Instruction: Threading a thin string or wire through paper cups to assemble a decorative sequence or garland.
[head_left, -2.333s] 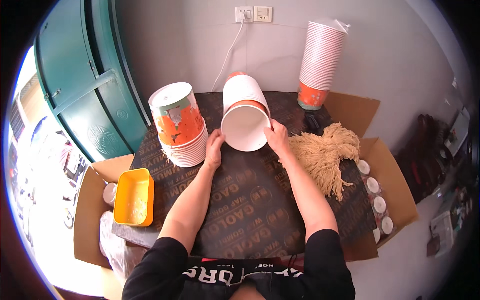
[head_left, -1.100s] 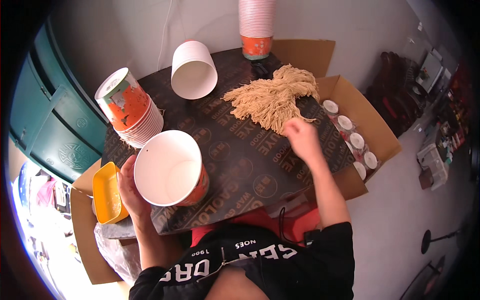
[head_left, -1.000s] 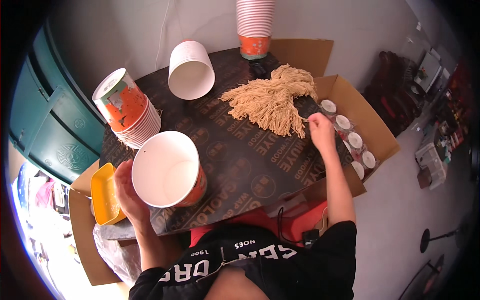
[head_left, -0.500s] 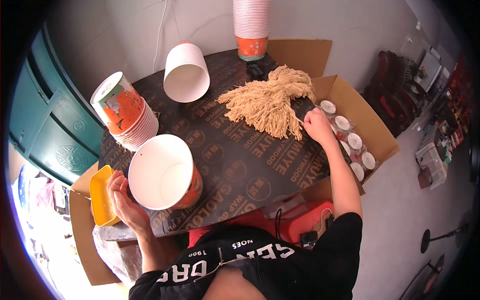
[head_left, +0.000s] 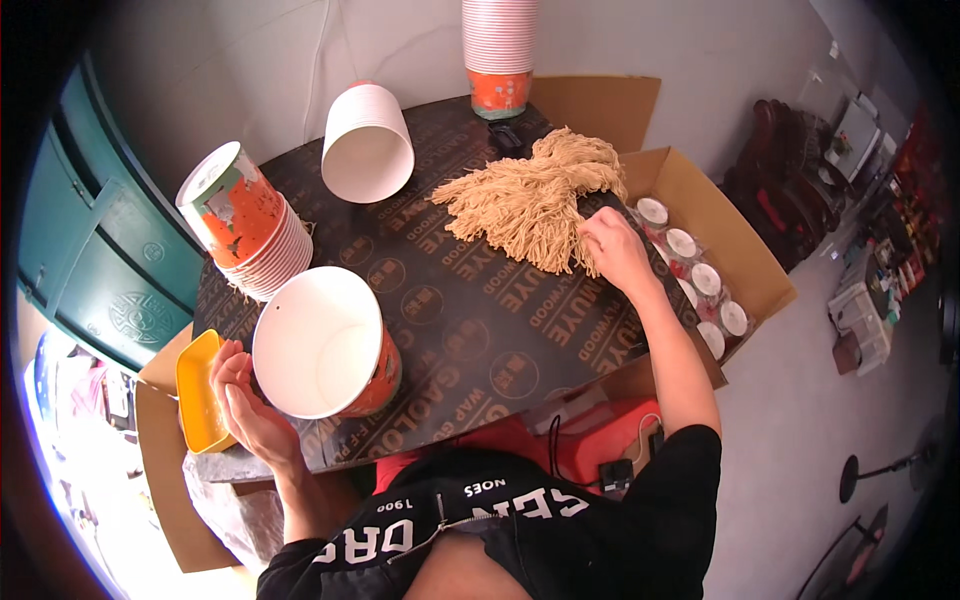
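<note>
My right hand [head_left: 612, 247] has its fingers pinched together at the right edge of a heap of tan yarn-like strands [head_left: 525, 210], which lies bundled near the table's far right. Some strand ends seem to be between its fingertips. At the left, my left hand [head_left: 252, 408] is held up with loosely bent fingers and holds nothing. It stands between a yellow rectangular tub [head_left: 197, 395] and a large paper bucket [head_left: 318, 345], white inside and orange outside. Whether it touches either one I cannot tell. The bucket's open mouth tilts toward me.
Upside-down nested buckets [head_left: 245, 225] stand at the left; another white stack [head_left: 368, 150] lies at the back. A tall stack [head_left: 499, 60] rises by the wall. Right of the dark printed tabletop [head_left: 440, 400], a cardboard box [head_left: 740, 240] holds several white-lidded jars [head_left: 705, 280].
My right hand has moved a little left, from the table's edge onto the border of the strands. The left hand stays beside the bucket.
</note>
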